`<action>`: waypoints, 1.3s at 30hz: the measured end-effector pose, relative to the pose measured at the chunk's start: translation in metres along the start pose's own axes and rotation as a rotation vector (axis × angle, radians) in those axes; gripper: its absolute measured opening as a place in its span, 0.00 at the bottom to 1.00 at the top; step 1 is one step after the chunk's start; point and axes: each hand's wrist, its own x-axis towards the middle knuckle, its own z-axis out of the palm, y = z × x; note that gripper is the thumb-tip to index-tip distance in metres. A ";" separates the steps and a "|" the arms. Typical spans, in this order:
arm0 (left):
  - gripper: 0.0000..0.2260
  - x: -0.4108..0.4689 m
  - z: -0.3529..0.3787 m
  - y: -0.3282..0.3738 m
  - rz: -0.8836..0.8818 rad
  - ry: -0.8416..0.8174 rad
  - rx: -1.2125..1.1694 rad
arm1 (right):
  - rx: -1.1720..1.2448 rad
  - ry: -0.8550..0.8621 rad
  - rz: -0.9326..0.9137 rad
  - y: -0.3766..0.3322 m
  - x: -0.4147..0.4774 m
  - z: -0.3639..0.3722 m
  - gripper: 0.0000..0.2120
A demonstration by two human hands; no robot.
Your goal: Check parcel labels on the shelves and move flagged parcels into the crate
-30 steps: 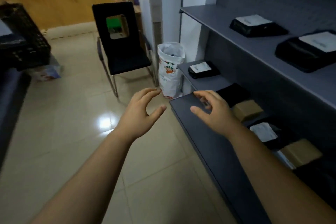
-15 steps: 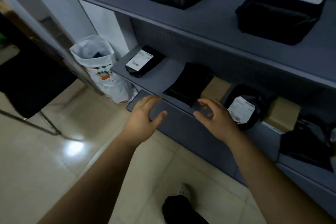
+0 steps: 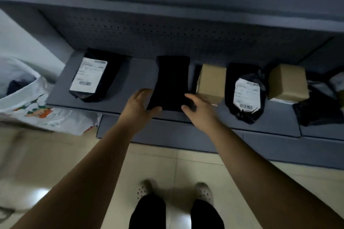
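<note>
Both hands are on it! The left hand (image 3: 137, 106) and right hand (image 3: 200, 107) curl round the near corners of the plain black parcel (image 3: 172, 80) (its top all dark), lying flat at twelve o'clock on the grey shelf (image 3: 134, 72). There's beige tiled floor (image 3: 158, 163) underfoot. A white sack (image 3: 46, 115) slumps at nine o'clock and a labelled parcel (image 3: 96, 78) sits at ten. At three there's a labelled bag (image 3: 243, 96), with a cardboard box (image 3: 211, 82) just beside the right hand.

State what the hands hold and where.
Left hand and right hand touch the black parcel at its near corners; a closed grip cannot be told.
</note>
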 end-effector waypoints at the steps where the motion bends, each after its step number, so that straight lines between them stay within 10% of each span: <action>1: 0.29 0.010 0.005 -0.010 -0.002 -0.035 0.009 | -0.014 0.033 0.006 -0.001 0.006 0.010 0.24; 9: 0.36 0.071 0.054 -0.071 -0.060 -0.210 0.008 | -0.020 0.205 0.122 0.003 0.046 0.056 0.25; 17: 0.28 0.066 0.079 -0.091 0.057 -0.047 -0.133 | 0.153 0.376 0.079 0.009 0.050 0.079 0.22; 28: 0.25 0.063 0.024 -0.077 0.403 0.135 -0.174 | 0.502 0.115 0.293 -0.013 0.071 0.094 0.20; 33: 0.36 0.059 0.044 -0.072 0.161 -0.017 -0.303 | 0.601 0.319 0.281 -0.023 0.068 0.069 0.12; 39: 0.24 0.057 0.052 -0.079 0.121 0.023 -0.309 | 0.477 0.158 0.158 -0.043 0.066 0.065 0.28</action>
